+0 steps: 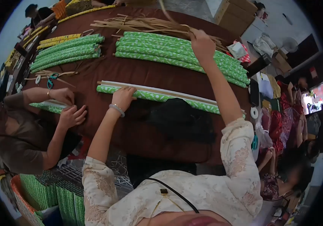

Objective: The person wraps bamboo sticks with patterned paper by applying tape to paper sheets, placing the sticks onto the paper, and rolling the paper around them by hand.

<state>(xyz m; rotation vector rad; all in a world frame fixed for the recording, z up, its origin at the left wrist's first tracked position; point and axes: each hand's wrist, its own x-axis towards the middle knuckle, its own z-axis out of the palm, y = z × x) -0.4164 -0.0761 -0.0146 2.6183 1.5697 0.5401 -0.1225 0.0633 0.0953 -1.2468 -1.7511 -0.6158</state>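
My left hand [123, 97] rests with bent fingers on the left part of a green patterned roll [150, 93], which lies across the brown cloth and shows a white strip and a tan stick along its far edge. Raised above the far side, my right hand [202, 44] is closed on the end of a long tan strip [167, 13] that curves up and away. Behind that hand lies a bundle of similar tan strips [142, 23]. A stack of green rolls [157, 47] sits between my two hands and the bundle.
At the left, a co-worker's hands [71, 109] are on another green piece [48, 107]. Teal scissors [52, 80], more green rolls [67, 51] and yellow rolls [59, 39] lie nearby. A black cloth [182, 118] is near me, a white tape roll [253, 112] at the right edge.
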